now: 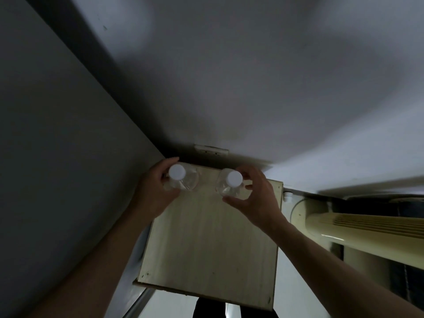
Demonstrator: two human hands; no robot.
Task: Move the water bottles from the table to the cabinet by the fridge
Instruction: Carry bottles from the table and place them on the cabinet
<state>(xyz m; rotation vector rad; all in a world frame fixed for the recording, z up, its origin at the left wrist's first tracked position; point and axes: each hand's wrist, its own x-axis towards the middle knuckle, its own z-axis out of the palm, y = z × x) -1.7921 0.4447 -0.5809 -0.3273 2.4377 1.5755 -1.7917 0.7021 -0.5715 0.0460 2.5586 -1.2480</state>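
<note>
Two clear water bottles with white caps stand upright at the back of the pale wooden cabinet top point(206, 244). The left bottle point(183, 179) is wrapped by my left hand point(156, 191), fingers around its shoulder. The right bottle point(230, 184) sits between the thumb and fingers of my right hand point(254, 196); the fingers are curled around it and look slightly loose. Both bottle bases appear to rest on the cabinet top near the wall.
The grey side of the fridge point(57, 157) rises along the left of the cabinet. A white wall point(229, 76) with a socket plate point(211, 149) is behind. A cream ribbed appliance point(355, 228) stands to the right. Floor shows below the cabinet's front edge.
</note>
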